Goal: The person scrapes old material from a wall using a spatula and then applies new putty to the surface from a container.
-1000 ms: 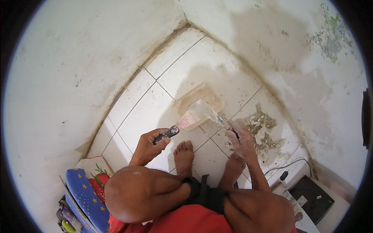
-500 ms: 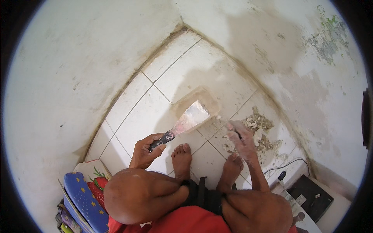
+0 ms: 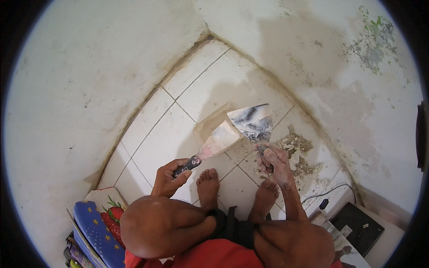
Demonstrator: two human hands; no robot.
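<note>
My left hand (image 3: 170, 177) is wrapped round the patterned dark handle of a putty knife (image 3: 187, 165), its pale, pink-stained blade angled up to the right. My dusty right hand (image 3: 278, 166) grips a wider putty knife (image 3: 250, 123), whose blade carries white paste over dark metal. Its blade is tilted beside the left knife's tip; whether they touch I cannot tell. Both are over a shallow beige rectangular tray (image 3: 205, 125), largely hidden by the blades. My bare feet rest below them on white tiles (image 3: 147, 134).
Two stained walls (image 3: 94, 89) meet in the corner ahead. Broken plaster (image 3: 299, 147) lies on the floor at right. Blue star-patterned padding (image 3: 94, 223) stands at lower left. At lower right are a black flat object (image 3: 353, 228) and a cable (image 3: 335, 187).
The wide knife in my right hand has swung upright and rightward, its blade turning from edge-on to face-up. The left knife has shifted slightly down.
</note>
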